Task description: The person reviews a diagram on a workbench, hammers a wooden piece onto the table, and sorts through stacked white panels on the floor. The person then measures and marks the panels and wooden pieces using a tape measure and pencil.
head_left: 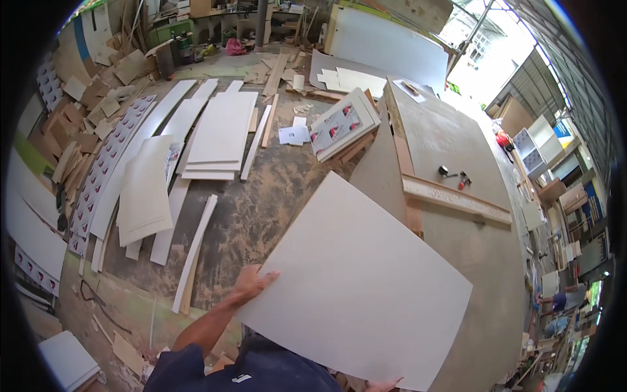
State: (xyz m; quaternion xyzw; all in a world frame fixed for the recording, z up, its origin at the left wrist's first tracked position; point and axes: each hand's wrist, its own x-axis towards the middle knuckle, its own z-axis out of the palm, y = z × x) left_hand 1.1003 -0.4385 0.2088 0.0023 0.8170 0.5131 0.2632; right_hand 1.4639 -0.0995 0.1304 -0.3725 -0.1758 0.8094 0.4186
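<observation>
White board (359, 274): left hand (255, 285) grasping its left edge; right hand (384, 385) at near edge, mostly hidden, I cannot tell its grip. Beyond, wooden strip (457, 200) on table (450, 140).

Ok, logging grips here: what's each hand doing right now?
Left hand: closed on the edge of the white panel.
Right hand: at the panel's near edge, mostly hidden; grip cannot be told.

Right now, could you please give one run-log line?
left hand: grips white panel | right hand: at panel's near edge, mostly hidden | white boards: ahead, left
</observation>
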